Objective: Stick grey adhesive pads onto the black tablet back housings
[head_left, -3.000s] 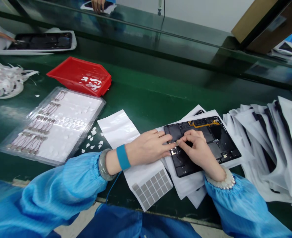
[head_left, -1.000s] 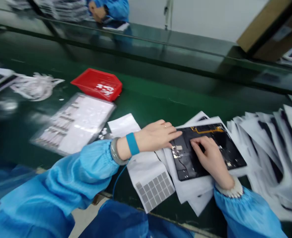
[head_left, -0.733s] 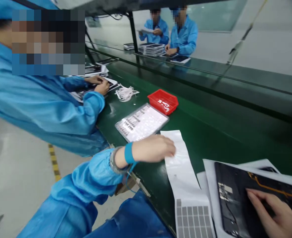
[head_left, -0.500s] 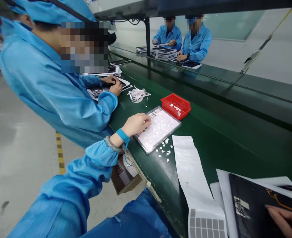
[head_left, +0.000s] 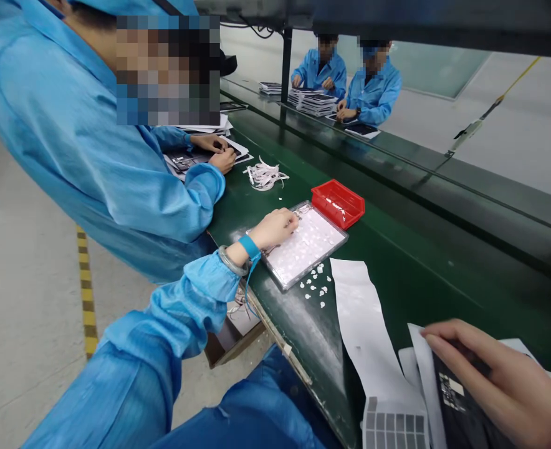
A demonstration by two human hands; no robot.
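Over tray [head_left: 303, 252] edge, left hand [head_left: 275, 229]; by panel [head_left: 460, 415] edge, right hand [head_left: 507, 371]; both grips narrow; paper strip [head_left: 362, 312] between.

On the green table top [head_left: 425, 280], a wide way is open to the right of the red plastic bin [head_left: 338, 206], between the long white paper strip [head_left: 359, 305] and the dark long far rail [head_left: 444, 212]. Small white scattered pieces [head_left: 313, 287] narrow the gap from this strip to the flat transparent tray [head_left: 306, 249]. On the left, a co-worker's blue sleeve [head_left: 167, 193] blocks the way; near right, the right hand [head_left: 500, 374] does.
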